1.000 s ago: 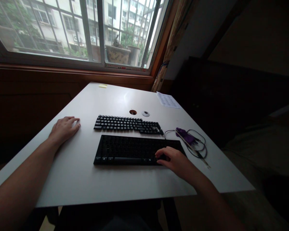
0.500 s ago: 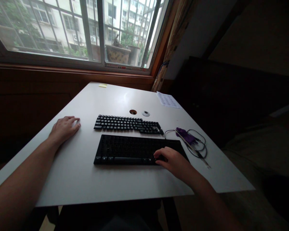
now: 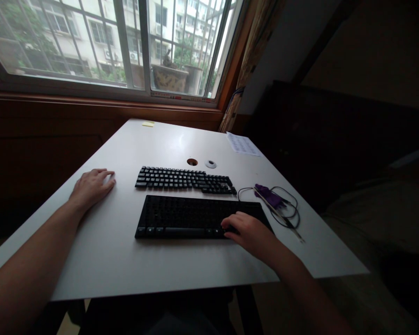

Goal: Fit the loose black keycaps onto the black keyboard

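Note:
A black keyboard base (image 3: 185, 214) lies on the white table, its upper rows looking bare while several keys and the space bar (image 3: 186, 232) sit along its front row. Over the right part of that row, my right hand (image 3: 247, 232) is bent in a pinch, thumb and fingers closed around what looks like a keycap, mostly hidden. Behind the base, loose black keycaps (image 3: 171, 179) are laid out in keyboard order. My left hand (image 3: 92, 186) rests on the table to the left, fingers spread, holding nothing.
Right of the keyboard lie a purple cloth (image 3: 268, 195), a coiled black cable (image 3: 296, 209) and a thin stick-like tool (image 3: 279, 214). A table hole (image 3: 192, 162) and its round cover (image 3: 211, 164) are behind the keycaps. Farther back are a printed sheet (image 3: 243, 144) and a yellow note (image 3: 148, 124).
The whole view has shifted very slightly. Both hands and the things on the table keep their places relative to each other.

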Tool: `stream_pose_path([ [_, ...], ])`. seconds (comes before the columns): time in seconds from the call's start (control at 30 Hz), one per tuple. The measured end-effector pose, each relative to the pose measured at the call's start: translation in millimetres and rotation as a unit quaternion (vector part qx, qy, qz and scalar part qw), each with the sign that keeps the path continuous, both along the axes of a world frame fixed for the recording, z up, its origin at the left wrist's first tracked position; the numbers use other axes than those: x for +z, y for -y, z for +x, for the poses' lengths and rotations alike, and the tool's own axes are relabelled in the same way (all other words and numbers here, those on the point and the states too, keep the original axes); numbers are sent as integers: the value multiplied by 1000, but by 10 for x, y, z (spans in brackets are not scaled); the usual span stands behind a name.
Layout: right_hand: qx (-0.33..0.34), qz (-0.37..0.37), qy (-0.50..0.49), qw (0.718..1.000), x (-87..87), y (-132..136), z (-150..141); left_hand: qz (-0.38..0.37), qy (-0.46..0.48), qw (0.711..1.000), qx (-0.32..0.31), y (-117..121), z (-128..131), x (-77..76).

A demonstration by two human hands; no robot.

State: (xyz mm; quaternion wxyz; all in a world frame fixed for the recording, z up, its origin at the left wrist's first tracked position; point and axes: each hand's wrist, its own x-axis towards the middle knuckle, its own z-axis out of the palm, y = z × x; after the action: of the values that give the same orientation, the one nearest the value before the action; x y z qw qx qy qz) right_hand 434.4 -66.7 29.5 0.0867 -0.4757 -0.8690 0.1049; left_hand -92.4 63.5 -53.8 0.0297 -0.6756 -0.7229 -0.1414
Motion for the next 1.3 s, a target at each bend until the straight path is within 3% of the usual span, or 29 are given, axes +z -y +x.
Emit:
stream_pose_path([
  [0.63, 30, 83, 48, 995, -24, 74, -48, 4, 1, 1000, -3, 22, 20, 30],
  [0.97, 25, 54, -5, 998, -117, 71, 6, -5, -4, 1000, 0, -8, -8, 0],
  [1.3, 44, 91, -60, 993, -135, 177, 25, -6, -18, 1000, -5, 9, 5, 16],
])
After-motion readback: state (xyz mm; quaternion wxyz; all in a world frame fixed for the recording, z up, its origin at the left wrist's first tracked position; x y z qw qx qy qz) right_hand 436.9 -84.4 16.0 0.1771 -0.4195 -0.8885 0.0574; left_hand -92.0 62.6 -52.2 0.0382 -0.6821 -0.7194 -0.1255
